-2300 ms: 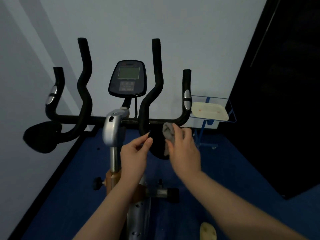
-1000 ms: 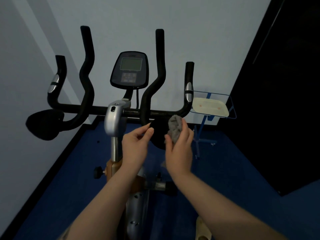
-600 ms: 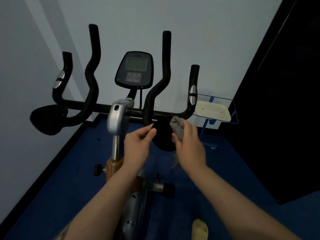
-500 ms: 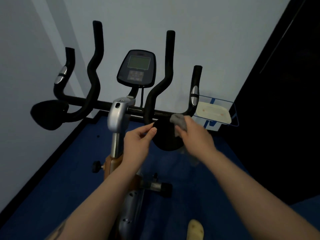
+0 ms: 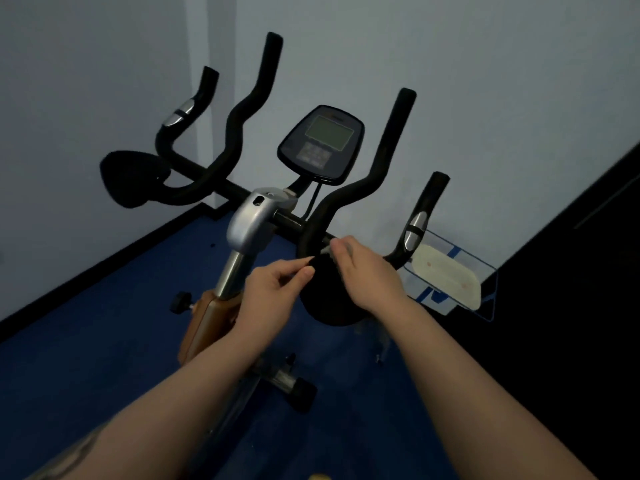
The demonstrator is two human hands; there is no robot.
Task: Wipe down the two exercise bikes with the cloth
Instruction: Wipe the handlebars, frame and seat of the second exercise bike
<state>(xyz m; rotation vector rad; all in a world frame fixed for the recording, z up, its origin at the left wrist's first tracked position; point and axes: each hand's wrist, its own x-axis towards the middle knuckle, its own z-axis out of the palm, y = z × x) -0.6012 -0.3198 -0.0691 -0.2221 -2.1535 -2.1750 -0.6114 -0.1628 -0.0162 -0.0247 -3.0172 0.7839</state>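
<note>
One exercise bike [image 5: 258,221] with black curved handlebars, a console [image 5: 322,145] and black elbow pads stands in front of me. My left hand [image 5: 273,292] pinches the near edge of the right elbow pad [image 5: 329,299]. My right hand [image 5: 369,271] grips the grey cloth [image 5: 325,251] and presses it on the top of that pad, by the base of the right inner handlebar [image 5: 353,195]. Only a small bit of cloth shows past my fingers. A second bike is not in view.
A blue wire rack [image 5: 460,289] holding a pale board stands on the floor right of the bike, against the white wall. A dark wall or door [image 5: 571,306] fills the right side. The left elbow pad [image 5: 133,178] juts toward the left wall. Blue floor lies around the bike.
My right hand with the cloth has slid up and left across the pad to the handlebar base. The left hand keeps its pinch on the pad. My view has tilted and swung right.
</note>
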